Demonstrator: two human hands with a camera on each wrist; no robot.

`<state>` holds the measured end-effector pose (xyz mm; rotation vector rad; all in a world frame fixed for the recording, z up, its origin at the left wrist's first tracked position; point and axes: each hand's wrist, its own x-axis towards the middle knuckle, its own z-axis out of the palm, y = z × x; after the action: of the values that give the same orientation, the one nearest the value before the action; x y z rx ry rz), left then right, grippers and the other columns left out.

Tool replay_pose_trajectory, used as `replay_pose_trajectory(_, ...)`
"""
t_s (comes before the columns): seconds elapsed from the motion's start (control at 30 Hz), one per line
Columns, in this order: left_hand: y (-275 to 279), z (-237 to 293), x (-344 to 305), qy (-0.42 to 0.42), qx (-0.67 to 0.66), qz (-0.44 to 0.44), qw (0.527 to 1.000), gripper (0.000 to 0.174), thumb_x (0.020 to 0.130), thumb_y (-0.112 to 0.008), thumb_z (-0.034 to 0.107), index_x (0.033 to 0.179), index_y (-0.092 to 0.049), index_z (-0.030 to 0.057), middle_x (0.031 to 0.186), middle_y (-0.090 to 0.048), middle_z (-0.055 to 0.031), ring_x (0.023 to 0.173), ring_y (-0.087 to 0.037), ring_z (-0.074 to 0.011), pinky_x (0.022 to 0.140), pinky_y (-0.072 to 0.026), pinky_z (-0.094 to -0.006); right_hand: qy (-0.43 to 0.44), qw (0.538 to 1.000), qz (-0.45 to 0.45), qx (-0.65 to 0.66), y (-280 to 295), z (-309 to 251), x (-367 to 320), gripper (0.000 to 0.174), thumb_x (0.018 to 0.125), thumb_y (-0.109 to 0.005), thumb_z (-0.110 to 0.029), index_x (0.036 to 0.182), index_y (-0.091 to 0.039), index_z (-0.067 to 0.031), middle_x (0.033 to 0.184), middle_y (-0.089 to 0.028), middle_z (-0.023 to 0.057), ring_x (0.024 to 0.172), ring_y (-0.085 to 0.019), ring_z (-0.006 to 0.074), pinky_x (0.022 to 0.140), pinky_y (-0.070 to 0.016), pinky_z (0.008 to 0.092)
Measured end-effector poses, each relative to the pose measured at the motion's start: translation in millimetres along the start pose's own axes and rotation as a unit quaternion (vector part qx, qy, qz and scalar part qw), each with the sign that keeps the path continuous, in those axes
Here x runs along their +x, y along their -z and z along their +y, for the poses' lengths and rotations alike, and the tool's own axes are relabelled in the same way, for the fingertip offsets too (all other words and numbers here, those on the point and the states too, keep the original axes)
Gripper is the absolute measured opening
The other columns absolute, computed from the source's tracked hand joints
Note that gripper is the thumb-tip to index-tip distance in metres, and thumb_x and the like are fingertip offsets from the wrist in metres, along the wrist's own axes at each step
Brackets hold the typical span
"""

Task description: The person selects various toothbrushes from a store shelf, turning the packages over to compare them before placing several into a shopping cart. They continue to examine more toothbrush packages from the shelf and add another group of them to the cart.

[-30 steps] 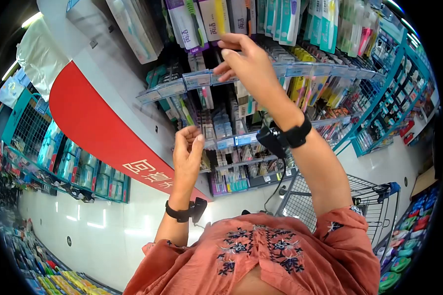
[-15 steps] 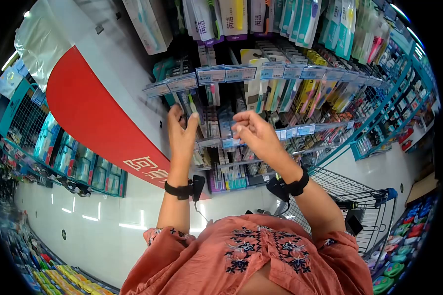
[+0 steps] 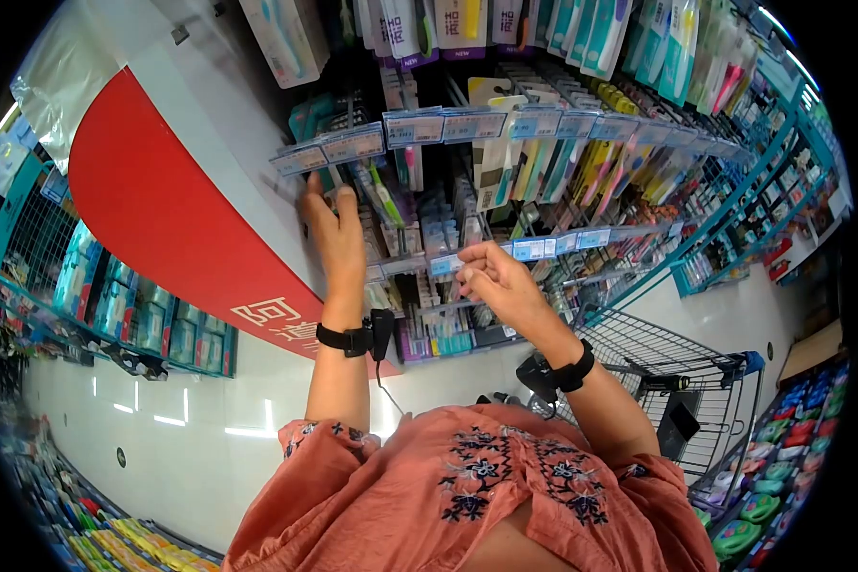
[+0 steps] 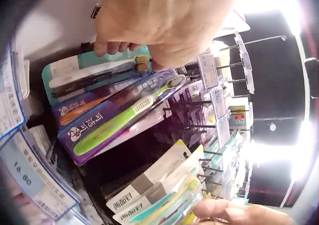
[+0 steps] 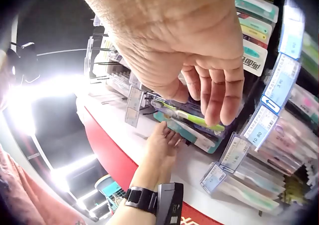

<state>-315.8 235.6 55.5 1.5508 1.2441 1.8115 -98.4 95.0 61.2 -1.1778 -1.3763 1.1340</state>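
In the head view my left hand (image 3: 338,238) is up at the left end of the hanging toothbrush rack, beneath the price tags. The left wrist view shows its fingertips right at the edge of a teal toothbrush pack (image 4: 99,73) holding a white and a dark brush. Just beside that hangs a purple pack with a lime-green toothbrush (image 4: 107,130). My right hand (image 3: 505,284) is farther right and lower, in front of a lower row of tags, fingers loosely bent and nothing in them. In the right wrist view its fingers overlap the green toothbrush pack (image 5: 192,118).
More toothbrush packs (image 3: 596,38) hang above and to the right. A red curved panel (image 3: 153,200) borders the rack on the left. A wire shopping cart (image 3: 696,381) stands at the right, and teal wire racks (image 3: 67,238) stand at far left.
My right hand has come down from the upper packs to the lower tags. The left hand has risen and shifted left to the teal pack.
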Motion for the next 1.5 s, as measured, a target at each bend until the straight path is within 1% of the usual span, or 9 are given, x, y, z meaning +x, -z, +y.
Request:
replay_pose_trajectory(0.17,-3,-21,29,-0.092,0.142,0.048,0.984,0.050,0.096,-0.060,0.023,0.137,-0.048,-0.0028,0.132,-0.056,-0.0213,0.117,-0.054,-0.0347,0.103,-0.0393,-0.0391,-0.018,1.000,-0.009,0.010,-1,13,-7,0.032,0.097,-0.055,-0.012,0.124,-0.053,0.0037,0.100,-0.065,0.0085,0.082,-0.067,0.0142,0.070,-0.0523,0.0271)
replay_pose_trajectory(0.47,-8,-20,53,-0.063,-0.009,0.029,0.998,0.048,0.094,-0.063,0.019,0.135,-0.050,-0.0016,0.132,-0.057,-0.0215,0.124,-0.052,-0.0339,0.107,-0.0359,-0.0360,-0.074,0.997,-0.005,0.003,5,16,-22,0.031,0.098,-0.052,-0.013,0.125,-0.053,0.0023,0.104,-0.066,0.0098,0.081,-0.066,0.0145,0.070,-0.0546,0.0290)
replay_pose_trajectory(0.77,-18,-18,58,-0.123,0.076,0.063,0.987,0.039,0.094,-0.060,0.010,0.131,-0.052,-0.0017,0.129,-0.059,-0.0234,0.118,-0.056,-0.0362,0.104,-0.0396,-0.0391,-0.099,0.995,-0.025,0.015,7,32,-31,0.026,0.099,-0.052,-0.013,0.121,-0.056,0.0000,0.103,-0.066,0.0088,0.082,-0.065,0.0130,0.069,-0.0542,0.0281)
replay_pose_trajectory(0.87,-16,-30,64,-0.092,0.056,0.051,0.993,0.041,0.095,-0.060,0.017,0.132,-0.052,-0.0011,0.127,-0.060,-0.0249,0.118,-0.056,-0.0388,0.103,-0.0404,-0.0399,-0.106,0.994,-0.036,-0.006,6,34,-34,0.026,0.101,-0.053,-0.015,0.122,-0.055,-0.0007,0.102,-0.067,0.0089,0.081,-0.065,0.0131,0.069,-0.0543,0.0274)
replay_pose_trajectory(1.03,-10,-19,67,0.130,0.162,-0.012,0.978,0.046,0.097,-0.056,0.034,0.133,-0.055,0.0044,0.127,-0.059,-0.0270,0.119,-0.054,-0.0423,0.101,-0.0424,-0.0441,-0.084,0.996,-0.042,-0.001,2,48,-38,0.023,0.100,-0.055,-0.016,0.118,-0.057,-0.0023,0.094,-0.068,0.0062,0.076,-0.066,0.0121,0.065,-0.0543,0.0276)
replay_pose_trajectory(1.13,-12,-34,66,-0.005,0.097,-0.009,0.995,0.038,0.098,-0.058,0.023,0.127,-0.059,-0.0005,0.128,-0.059,-0.0215,0.111,-0.057,-0.0341,0.095,-0.0447,-0.0413,-0.068,0.997,-0.045,-0.004,-1,62,-36,0.021,0.099,-0.056,-0.015,0.114,-0.058,-0.0016,0.089,-0.067,0.0050,0.073,-0.066,0.0118,0.062,-0.0540,0.0283)
replay_pose_trajectory(1.17,-14,-52,76,0.069,0.043,-0.015,0.997,0.037,0.098,-0.059,0.022,0.126,-0.059,-0.0009,0.122,-0.062,-0.0171,0.106,-0.058,-0.0294,0.093,-0.0447,-0.0380,-0.067,0.997,-0.043,-0.008,-1,57,-36,0.020,0.099,-0.056,-0.015,0.113,-0.058,-0.0015,0.088,-0.066,0.0053,0.072,-0.066,0.0122,0.062,-0.0539,0.0289)
replay_pose_trajectory(1.43,-24,-25,66,0.058,-0.172,0.010,0.983,0.039,0.099,-0.054,0.007,0.136,-0.049,-0.0053,0.134,-0.056,-0.0157,0.117,-0.054,-0.0246,0.103,-0.0399,-0.0340,-0.054,0.998,-0.045,-0.006,0,66,-36,0.018,0.097,-0.055,-0.015,0.108,-0.057,-0.0010,0.087,-0.067,0.0088,0.069,-0.067,0.0151,0.062,-0.0545,0.0315)
replay_pose_trajectory(1.5,-21,-26,66,0.046,-0.110,0.016,0.993,0.040,0.099,-0.053,0.006,0.137,-0.048,-0.0048,0.136,-0.056,-0.0163,0.119,-0.054,-0.0249,0.104,-0.0397,-0.0338,-0.066,0.996,-0.052,-0.005,1,55,-41,0.018,0.097,-0.055,-0.015,0.108,-0.057,-0.0010,0.086,-0.067,0.0088,0.068,-0.067,0.0152,0.061,-0.0547,0.0318)
